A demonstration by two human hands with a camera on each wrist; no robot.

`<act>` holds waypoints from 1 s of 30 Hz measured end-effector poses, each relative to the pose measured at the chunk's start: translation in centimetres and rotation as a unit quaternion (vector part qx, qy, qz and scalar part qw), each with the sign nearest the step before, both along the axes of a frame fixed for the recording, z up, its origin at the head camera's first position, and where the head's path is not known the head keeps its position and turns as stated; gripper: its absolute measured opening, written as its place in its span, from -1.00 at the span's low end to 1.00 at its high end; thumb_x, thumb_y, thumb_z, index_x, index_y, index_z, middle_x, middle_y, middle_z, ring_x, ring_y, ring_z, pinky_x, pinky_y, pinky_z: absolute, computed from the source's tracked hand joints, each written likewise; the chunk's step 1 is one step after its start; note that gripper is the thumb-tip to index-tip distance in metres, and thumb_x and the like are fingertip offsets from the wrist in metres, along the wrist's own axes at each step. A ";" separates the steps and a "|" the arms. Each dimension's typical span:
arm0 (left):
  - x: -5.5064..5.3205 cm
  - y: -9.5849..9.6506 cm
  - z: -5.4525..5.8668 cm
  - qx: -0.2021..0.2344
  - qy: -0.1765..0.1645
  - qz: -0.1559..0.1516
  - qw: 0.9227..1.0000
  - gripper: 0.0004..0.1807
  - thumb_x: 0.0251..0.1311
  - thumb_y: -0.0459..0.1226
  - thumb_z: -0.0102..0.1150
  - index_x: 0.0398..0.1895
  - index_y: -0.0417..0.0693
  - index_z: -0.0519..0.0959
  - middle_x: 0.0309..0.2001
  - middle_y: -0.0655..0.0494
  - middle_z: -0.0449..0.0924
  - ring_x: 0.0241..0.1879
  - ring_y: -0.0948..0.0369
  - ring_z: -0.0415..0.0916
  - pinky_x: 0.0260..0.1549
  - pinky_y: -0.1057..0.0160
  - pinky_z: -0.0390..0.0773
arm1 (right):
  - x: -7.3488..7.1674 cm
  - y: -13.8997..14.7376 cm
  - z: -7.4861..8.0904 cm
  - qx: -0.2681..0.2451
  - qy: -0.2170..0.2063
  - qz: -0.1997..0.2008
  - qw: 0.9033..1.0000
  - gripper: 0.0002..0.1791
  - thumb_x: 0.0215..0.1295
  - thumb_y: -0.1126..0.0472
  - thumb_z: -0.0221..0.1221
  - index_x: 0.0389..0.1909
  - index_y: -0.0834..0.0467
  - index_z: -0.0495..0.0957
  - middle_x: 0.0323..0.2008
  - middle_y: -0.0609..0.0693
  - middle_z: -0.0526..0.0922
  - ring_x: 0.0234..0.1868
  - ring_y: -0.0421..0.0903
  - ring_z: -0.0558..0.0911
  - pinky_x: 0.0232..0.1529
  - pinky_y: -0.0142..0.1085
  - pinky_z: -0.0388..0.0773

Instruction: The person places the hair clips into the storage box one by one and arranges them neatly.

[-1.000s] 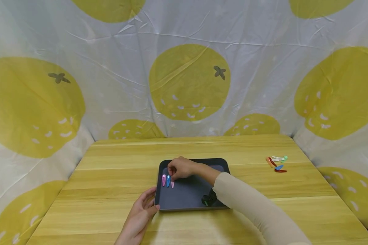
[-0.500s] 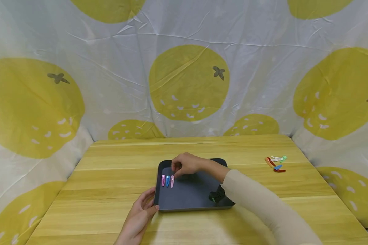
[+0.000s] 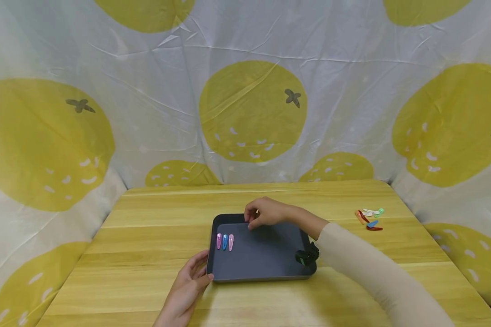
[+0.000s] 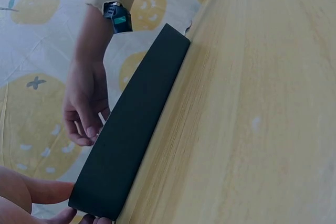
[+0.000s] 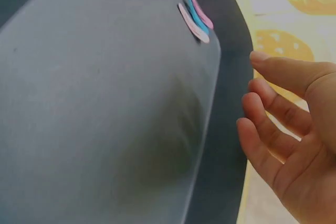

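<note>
Three snap hair clips stand side by side at the left of a dark baking tray (image 3: 266, 268): a magenta one (image 3: 218, 241), a blue one (image 3: 225, 242) and a pale pink one (image 3: 231, 242). My left hand (image 3: 188, 281) grips the tray's near left corner, thumb at the front and fingers along the side; the left wrist view shows the tray's outer wall (image 4: 131, 124) by the thumb. Over the tray's far part hovers my right hand (image 3: 266, 212), fingers loosely bent. The right wrist view shows nothing between those fingers (image 5: 268, 124).
Several more hair clips, orange, red, white, green and blue, lie in a loose pile (image 3: 368, 219) at the right of the wooden table (image 3: 155, 227). A fruit-patterned cloth (image 3: 253, 113) hangs behind and along both sides. My right wrist wears a black device (image 3: 308, 255).
The right hand has let go of the pale pink clip, which now lies beside the blue one, and has moved right and away from it. The left hand stays on the tray.
</note>
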State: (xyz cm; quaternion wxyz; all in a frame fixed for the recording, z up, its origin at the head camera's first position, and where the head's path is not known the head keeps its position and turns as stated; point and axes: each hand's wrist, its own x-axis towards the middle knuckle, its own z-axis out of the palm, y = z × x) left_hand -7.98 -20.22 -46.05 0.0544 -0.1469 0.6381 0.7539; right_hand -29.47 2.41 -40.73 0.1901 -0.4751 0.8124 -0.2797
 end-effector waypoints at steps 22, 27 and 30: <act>0.0 0.2 -0.2 -0.006 0.002 -0.005 1.000 -0.19 0.24 -0.67 0.04 0.57 -0.34 0.07 0.54 -0.38 0.02 0.49 -0.29 0.01 0.43 -0.19 0.17 | -1.4 7.8 0.5 -0.025 -0.048 -0.041 0.998 -0.83 0.37 0.26 0.35 -0.12 0.26 0.66 -0.24 -0.11 0.65 -0.15 -0.13 0.65 -0.07 -0.24 0.65; 0.0 0.1 -0.2 -0.006 0.004 -0.005 1.000 -0.19 0.24 -0.67 0.03 0.58 -0.35 0.06 0.54 -0.38 0.00 0.49 -0.29 0.00 0.43 -0.19 0.16 | -1.6 10.4 1.1 -0.032 -0.058 -0.064 0.996 -0.81 0.39 0.26 0.33 -0.10 0.29 0.64 -0.23 -0.04 0.65 -0.14 -0.05 0.66 -0.09 -0.17 0.66; 0.0 0.0 -0.2 -0.008 0.003 -0.002 1.000 -0.19 0.24 -0.67 0.03 0.57 -0.34 0.07 0.54 -0.38 0.01 0.49 -0.29 0.01 0.43 -0.19 0.17 | -1.8 12.1 1.3 -0.037 -0.071 -0.082 0.993 -0.80 0.41 0.27 0.31 -0.07 0.31 0.62 -0.22 0.01 0.66 -0.13 0.05 0.68 -0.11 -0.06 0.66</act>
